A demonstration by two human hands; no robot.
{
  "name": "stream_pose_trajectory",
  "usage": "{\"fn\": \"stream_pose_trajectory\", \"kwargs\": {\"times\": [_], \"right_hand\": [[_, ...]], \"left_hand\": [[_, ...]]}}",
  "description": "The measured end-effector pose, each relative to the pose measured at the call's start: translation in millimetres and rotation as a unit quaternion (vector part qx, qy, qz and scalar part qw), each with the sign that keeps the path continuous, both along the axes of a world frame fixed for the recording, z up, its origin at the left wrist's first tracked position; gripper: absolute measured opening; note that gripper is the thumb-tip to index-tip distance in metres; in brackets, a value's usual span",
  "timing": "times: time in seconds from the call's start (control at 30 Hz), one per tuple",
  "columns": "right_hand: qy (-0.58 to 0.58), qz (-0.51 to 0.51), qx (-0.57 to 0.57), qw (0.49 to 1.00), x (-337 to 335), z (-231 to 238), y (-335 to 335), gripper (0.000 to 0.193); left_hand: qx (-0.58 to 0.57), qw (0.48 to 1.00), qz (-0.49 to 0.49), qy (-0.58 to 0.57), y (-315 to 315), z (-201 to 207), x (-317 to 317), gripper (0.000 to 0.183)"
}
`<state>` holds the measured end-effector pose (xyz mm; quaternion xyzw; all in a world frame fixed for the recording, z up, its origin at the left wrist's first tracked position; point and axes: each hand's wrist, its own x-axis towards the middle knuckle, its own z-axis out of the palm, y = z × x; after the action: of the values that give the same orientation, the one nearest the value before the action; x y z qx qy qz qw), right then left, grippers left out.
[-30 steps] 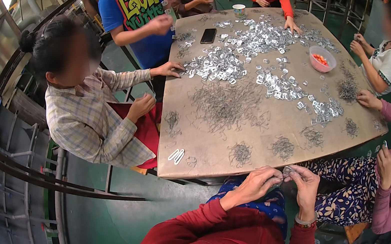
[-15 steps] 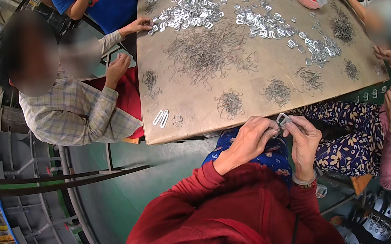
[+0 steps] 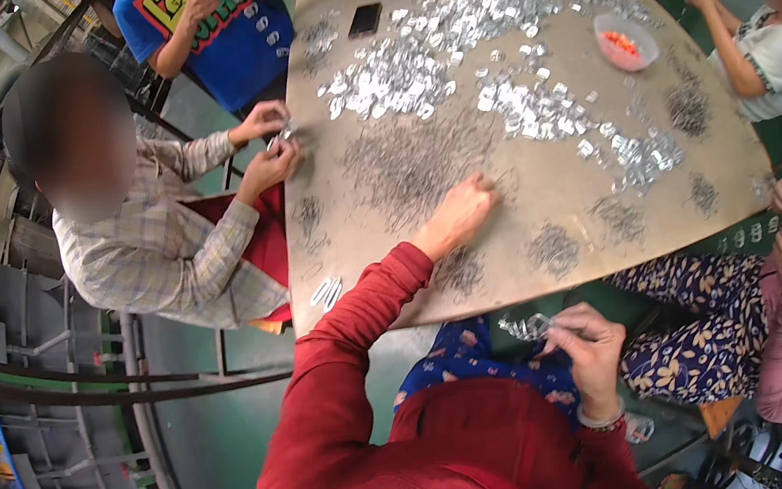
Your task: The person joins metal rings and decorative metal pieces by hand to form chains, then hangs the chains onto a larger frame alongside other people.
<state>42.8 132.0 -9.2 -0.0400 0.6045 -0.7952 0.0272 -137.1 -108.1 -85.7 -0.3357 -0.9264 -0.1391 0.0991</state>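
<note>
My left hand (image 3: 456, 218), in a red sleeve, reaches out over the brown table (image 3: 546, 201) and rests with curled fingers at the edge of a heap of thin dark wire pieces (image 3: 399, 164). Whether it grips any is hidden. My right hand (image 3: 586, 345) stays below the table's near edge, over my lap, pinching a small shiny metal part (image 3: 528, 326). Small wire heaps (image 3: 553, 247) lie along the near edge.
Shiny metal parts (image 3: 422, 47) cover the far half of the table, with a black phone (image 3: 365, 20) and a pink bowl (image 3: 626, 40). Several other people sit around it. Two white clips (image 3: 326, 294) lie at the near left corner. A metal railing (image 3: 77, 372) runs on the left.
My left hand left my right hand and stretched forward onto the table to the wire heap. My right hand stayed in my lap with the metal part. The view tilted.
</note>
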Motion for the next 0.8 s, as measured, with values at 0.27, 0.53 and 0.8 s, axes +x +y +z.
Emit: {"fn": "stream_pose_trajectory", "kwargs": {"times": [0.27, 0.53, 0.8], "right_hand": [[0.016, 0.012, 0.002, 1.0, 2.7, -12.3, 3.4, 0.011], [0.027, -0.016, 0.02, 0.999, 9.7, -14.0, 13.7, 0.012], [0.011, -0.074, 0.004, 0.997, 15.0, -13.7, 12.6, 0.012]], "left_hand": [[-0.012, 0.998, 0.059, -0.004, 8.5, 12.4, 2.4, 0.012], [0.294, 0.945, 0.081, -0.115, 38.6, 73.3, 77.5, 0.012], [0.425, 0.885, -0.065, -0.178, 74.3, 114.9, 173.7, 0.01]]}}
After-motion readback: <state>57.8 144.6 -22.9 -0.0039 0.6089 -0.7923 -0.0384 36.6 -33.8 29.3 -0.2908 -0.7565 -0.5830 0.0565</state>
